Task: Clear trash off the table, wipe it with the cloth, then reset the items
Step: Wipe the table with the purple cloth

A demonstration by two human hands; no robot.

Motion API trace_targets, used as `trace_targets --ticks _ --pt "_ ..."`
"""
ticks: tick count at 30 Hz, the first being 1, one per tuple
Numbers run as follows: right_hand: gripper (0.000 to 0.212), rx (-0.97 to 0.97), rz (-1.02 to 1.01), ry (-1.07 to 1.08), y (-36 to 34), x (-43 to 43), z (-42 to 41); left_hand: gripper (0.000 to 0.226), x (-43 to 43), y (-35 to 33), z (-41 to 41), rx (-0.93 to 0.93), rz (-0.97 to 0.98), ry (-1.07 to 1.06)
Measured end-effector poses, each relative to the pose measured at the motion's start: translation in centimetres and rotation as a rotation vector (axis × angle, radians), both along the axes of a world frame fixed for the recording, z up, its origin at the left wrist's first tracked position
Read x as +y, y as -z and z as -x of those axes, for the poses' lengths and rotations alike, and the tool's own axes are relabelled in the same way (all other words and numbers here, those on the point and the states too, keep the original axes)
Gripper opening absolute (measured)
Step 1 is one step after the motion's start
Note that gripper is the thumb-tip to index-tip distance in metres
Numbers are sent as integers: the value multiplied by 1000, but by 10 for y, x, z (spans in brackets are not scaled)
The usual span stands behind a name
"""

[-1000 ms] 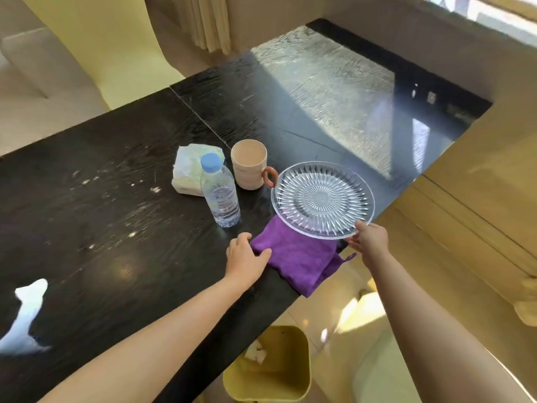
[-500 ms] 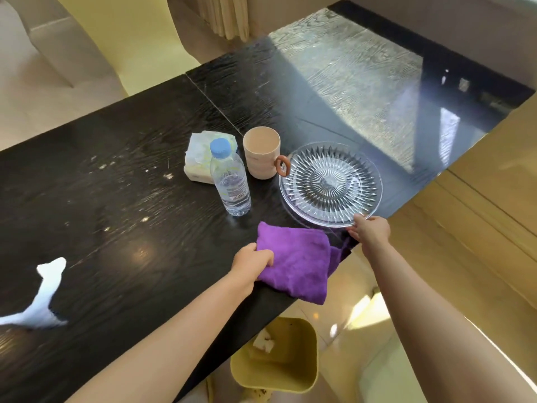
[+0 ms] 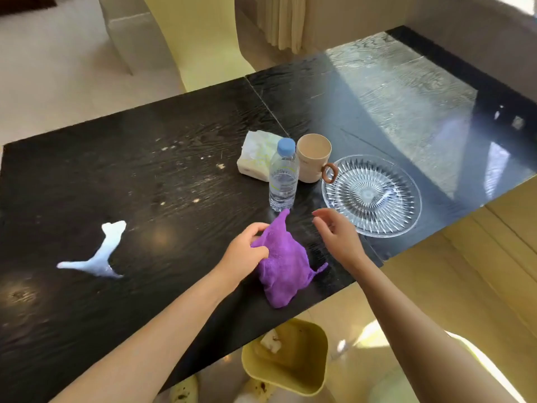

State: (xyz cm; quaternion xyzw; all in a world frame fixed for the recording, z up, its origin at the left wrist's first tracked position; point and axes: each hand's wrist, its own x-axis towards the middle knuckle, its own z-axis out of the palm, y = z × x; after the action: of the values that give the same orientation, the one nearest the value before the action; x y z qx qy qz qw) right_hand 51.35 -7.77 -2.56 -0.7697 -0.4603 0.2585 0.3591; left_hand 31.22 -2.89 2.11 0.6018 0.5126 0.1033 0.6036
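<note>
A purple cloth [image 3: 283, 266] lies bunched on the black table [image 3: 151, 199] near its front edge. My left hand [image 3: 244, 251] grips the cloth's left side. My right hand [image 3: 337, 234] hovers just right of the cloth, fingers loosely spread, holding nothing. A twisted white tissue [image 3: 98, 257] lies on the table to the left. Small crumbs [image 3: 189, 170] are scattered over the middle of the table. A clear glass plate [image 3: 372, 194] rests flat on the table, right of the hands.
A water bottle [image 3: 283, 177], a beige mug [image 3: 313, 161] and a pack of tissues [image 3: 255, 158] stand together behind the cloth. A yellow bin [image 3: 286, 356] with trash sits on the floor below the table edge. A yellow chair [image 3: 191, 39] stands behind the table.
My right hand set the glass plate down on the table and let go of it. My left hand gripped the cloth and pulled it leftward, bunching it up.
</note>
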Motion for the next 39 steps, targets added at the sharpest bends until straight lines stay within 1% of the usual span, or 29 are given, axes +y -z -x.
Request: trace_targets --ticks 1,3,5,7,9,12,16,18,19,21,22,23,24,26,27,28,31,32,36,38,39 --pt "22 82 9 -107 -4 7 14 51 0 -6 7 -6 -22 27" --pt "19 317 35 -221 -10 18 37 59 1 -17 25 -29 -45 60" --pt "19 538 43 -263 -16 28 55 62 4 -26 44 -50 -59 73" --pt "16 716 13 -287 -18 34 72 56 8 -32 65 -53 -67 48" --pt "15 806 -8 -307 -17 39 90 51 11 -36 86 -61 -72 -4" --pt "14 840 27 -336 -14 45 121 49 9 -38 116 -64 -100 -76" --pt "14 903 142 -393 -12 50 160 45 3 -37 157 -41 -133 -148" --pt "4 944 193 -458 -16 51 180 46 1 -38 181 -42 -169 -168" --pt "8 977 214 -488 -18 51 191 48 -1 -39 193 -57 -186 -167" --pt "35 1030 280 -551 -25 51 213 54 -5 -44 217 -89 -196 -133" --pt "42 1040 316 -591 -30 50 226 58 -7 -46 230 -96 -189 -96" --pt "42 1055 341 -635 -34 49 238 62 -10 -47 243 -100 -176 -59" --pt "37 1066 359 -674 -36 48 251 65 -13 -47 256 -112 -159 -36" --pt "22 1077 375 -699 -40 45 277 67 -17 -47 284 -158 -111 -48" --pt "14 1078 364 -686 -40 44 289 67 -18 -46 299 -181 -89 -63" --pt "13 1070 341 -659 -38 43 300 66 -19 -45 313 -195 -75 -74" --pt "31 1030 258 -567 -33 41 326 61 -21 -36 354 -200 -51 -119" --pt "32 1022 230 -539 -31 40 333 59 -21 -33 364 -185 -46 -143" --pt "21 977 174 -435 -22 40 355 41 -7 -18 388 -148 -54 -221" --pt "10 874 143 -353 -15 47 366 30 8 -9 390 -181 -23 -253" --pt "11 802 125 -314 -12 54 371 26 18 -3 390 -173 -27 -276"
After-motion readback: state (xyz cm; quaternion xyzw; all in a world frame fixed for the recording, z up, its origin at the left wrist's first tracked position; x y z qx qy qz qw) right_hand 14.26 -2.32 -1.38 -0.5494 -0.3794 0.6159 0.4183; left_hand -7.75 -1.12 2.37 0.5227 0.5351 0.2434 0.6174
